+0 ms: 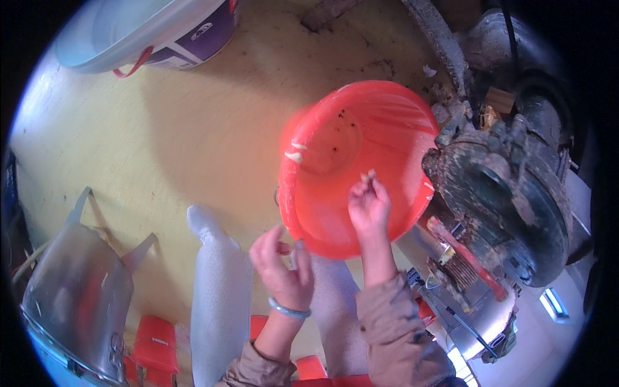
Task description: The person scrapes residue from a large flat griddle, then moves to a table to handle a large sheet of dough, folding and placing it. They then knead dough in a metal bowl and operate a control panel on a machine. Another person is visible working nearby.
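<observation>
My right hand (370,203) is over the inside of a red plastic basin (293,200), with thumb and fingertips pinched on a small pale piece (367,175). A few dark specks dot the basin's inner surface, and pale residue streaks its rim. Just outside the lower left rim is my left hand (282,267), wearing a pale bangle, its fingers loosely curved and apart with nothing visible in them.
A grimy dark machine (500,200) crowds the basin's right side. A large white and purple tub (193,45) sits upper left. Lower left are a steel vessel (77,297), red plastic seats (155,342) and long white textured objects (216,290). Yellow surface (129,148) lies between.
</observation>
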Available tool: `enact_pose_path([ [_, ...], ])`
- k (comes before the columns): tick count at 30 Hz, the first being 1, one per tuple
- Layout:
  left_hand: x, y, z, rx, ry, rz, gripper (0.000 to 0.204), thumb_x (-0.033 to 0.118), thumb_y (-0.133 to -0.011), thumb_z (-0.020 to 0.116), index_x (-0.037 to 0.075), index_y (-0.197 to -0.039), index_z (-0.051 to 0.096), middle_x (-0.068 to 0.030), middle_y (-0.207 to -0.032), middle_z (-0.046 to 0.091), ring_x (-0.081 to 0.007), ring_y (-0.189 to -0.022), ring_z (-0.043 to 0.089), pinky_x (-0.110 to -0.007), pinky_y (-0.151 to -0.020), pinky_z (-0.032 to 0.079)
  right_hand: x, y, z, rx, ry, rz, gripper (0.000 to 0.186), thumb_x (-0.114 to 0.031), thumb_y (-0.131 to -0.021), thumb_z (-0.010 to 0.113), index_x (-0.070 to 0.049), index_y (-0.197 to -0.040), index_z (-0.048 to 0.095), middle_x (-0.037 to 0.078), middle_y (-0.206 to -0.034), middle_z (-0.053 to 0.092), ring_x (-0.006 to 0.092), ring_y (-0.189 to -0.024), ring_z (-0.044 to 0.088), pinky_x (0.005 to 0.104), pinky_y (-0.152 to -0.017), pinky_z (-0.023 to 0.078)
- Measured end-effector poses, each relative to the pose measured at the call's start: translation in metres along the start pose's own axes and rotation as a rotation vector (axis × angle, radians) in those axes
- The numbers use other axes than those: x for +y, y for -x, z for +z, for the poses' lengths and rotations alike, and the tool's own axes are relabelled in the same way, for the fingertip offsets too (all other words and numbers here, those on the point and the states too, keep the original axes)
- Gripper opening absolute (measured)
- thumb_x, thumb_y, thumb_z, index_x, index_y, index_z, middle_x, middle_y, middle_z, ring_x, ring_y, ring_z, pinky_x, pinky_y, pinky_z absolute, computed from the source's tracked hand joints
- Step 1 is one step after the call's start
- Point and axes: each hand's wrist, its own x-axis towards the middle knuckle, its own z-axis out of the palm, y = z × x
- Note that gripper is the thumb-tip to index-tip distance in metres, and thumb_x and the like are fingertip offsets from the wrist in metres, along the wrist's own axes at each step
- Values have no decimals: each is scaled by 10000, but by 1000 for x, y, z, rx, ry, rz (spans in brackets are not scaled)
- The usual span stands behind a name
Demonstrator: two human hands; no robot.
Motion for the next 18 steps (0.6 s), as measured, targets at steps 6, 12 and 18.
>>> enact_pose_path([
  [6, 21, 6, 91, -373, 591, -568, 222, 27, -819, 532, -11, -1037, 557, -131, -836, 590, -264, -758, 605, -351, -706, 489, -20, 118, 6, -19, -160, 108, 87, -100, -824, 504, -31, -836, 555, 53, -735, 464, 144, -636, 419, 260, -576, 365],
  [12, -45, -23, 254, -392, 201, -784, 207, 132, -792, 577, 46, -979, 602, -143, -874, 632, -269, -813, 613, -372, -710, 491, -40, 127, -14, -164, -325, 98, 90, -92, -813, 520, -16, -844, 555, 72, -773, 468, 152, -651, 425, 259, -567, 362],
  [18, -114, -42, 360, -122, 568, -998, 166, 160, -788, 564, 54, -903, 620, -174, -929, 638, -352, -875, 610, -410, -724, 482, -74, 116, -35, -111, -146, 95, 67, -72, -834, 494, -29, -859, 538, 45, -761, 441, 134, -644, 414, 234, -528, 333],
])
